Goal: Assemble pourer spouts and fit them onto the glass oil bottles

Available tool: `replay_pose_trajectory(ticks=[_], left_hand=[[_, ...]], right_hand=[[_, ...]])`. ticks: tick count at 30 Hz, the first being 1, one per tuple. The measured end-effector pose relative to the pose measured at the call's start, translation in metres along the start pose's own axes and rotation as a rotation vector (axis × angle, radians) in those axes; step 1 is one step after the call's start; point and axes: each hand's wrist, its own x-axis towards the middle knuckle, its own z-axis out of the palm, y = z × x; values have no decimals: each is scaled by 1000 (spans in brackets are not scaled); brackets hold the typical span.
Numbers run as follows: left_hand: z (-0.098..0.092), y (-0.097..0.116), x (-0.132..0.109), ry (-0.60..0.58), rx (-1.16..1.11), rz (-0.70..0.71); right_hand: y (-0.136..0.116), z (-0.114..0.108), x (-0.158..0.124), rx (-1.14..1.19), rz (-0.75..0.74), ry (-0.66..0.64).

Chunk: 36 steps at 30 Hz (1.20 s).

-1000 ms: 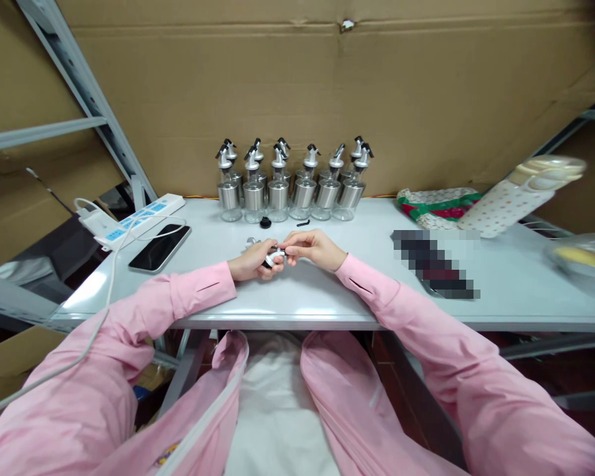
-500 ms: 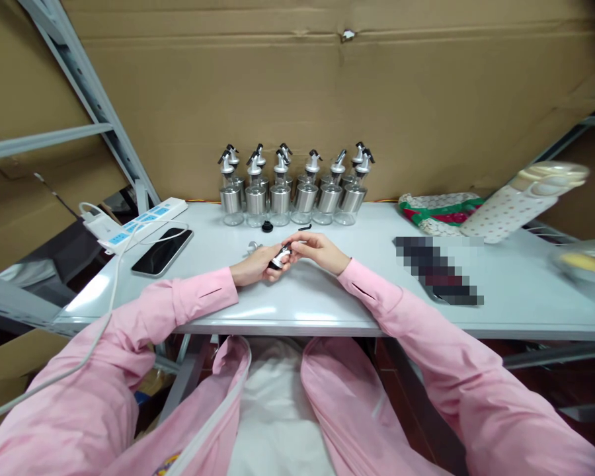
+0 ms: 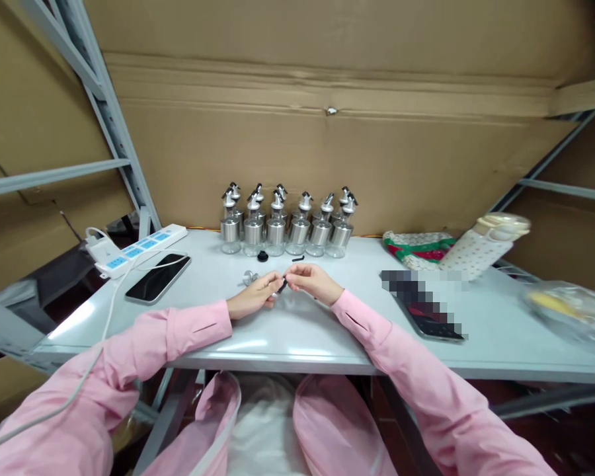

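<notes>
Close above the table, my left hand point(image 3: 254, 295) is closed around a small silver-and-black bottle pourer point(image 3: 281, 286), of which mostly the black part shows. My right hand point(image 3: 316, 281) pinches at the upper end of the same pourer, fingertips meeting the left fingers. Just beyond my left hand lies a small clear-and-silver piece point(image 3: 249, 277). A round black stopper point(image 3: 262, 256) and a thin black lever point(image 3: 298, 258) rest between my hands and the bottles. Behind them stand several glass bottles point(image 3: 276, 233) with steel sleeves, each topped by a silver pourer with a black lever.
On the left are a white power strip point(image 3: 143, 251), its cable and a phone point(image 3: 157, 279). To the right sit a dark, partly pixelated phone point(image 3: 434, 324), a patterned cloth point(image 3: 419, 248), a dotted tumbler point(image 3: 480, 251) and a plastic-wrapped bowl point(image 3: 565, 307). Cardboard point(image 3: 327, 158) closes off the back.
The head view has tilted up, so everything sits lower in the picture. My left hand has turned the pourer, and less of its silver side shows. Both hands still hold it.
</notes>
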Motion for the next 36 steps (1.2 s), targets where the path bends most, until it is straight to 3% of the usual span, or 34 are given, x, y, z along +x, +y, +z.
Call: replay_pose_trajectory(ticks=[4, 9, 14, 16, 20, 21, 23, 24, 27, 30, 36], left_hand=[[-1, 2, -1, 50, 90, 9], [0, 5, 0, -15, 150, 17], [0, 2, 1, -42, 86, 2], [1, 2, 1, -53, 91, -10], [2, 4, 0, -49, 78, -49], [3, 4, 0, -43, 57, -65], [3, 3, 1, -41, 6, -92], [3, 2, 2, -42, -26, -102], [2, -1, 5, -39, -167, -106], [0, -3, 6, -36, -280, -106], [1, -3, 4, -40, -235, -110]], right_hand=[[-4, 4, -2, -26, -54, -69], [-5, 7, -2, -57, -124, -64], [-16, 4, -2, -251, -234, -76], [-34, -7, 3, -411, -351, 68], [-88, -58, 30, -848, -571, 601], [-101, -75, 40, -996, -559, 680], [-122, -109, 59, -1298, -385, 701], [-128, -124, 68, -1413, -235, 655], [-137, -157, 90, -1475, -84, 516], [-135, -171, 105, -1512, 31, 422], [-122, -170, 123, -1569, 154, 377]])
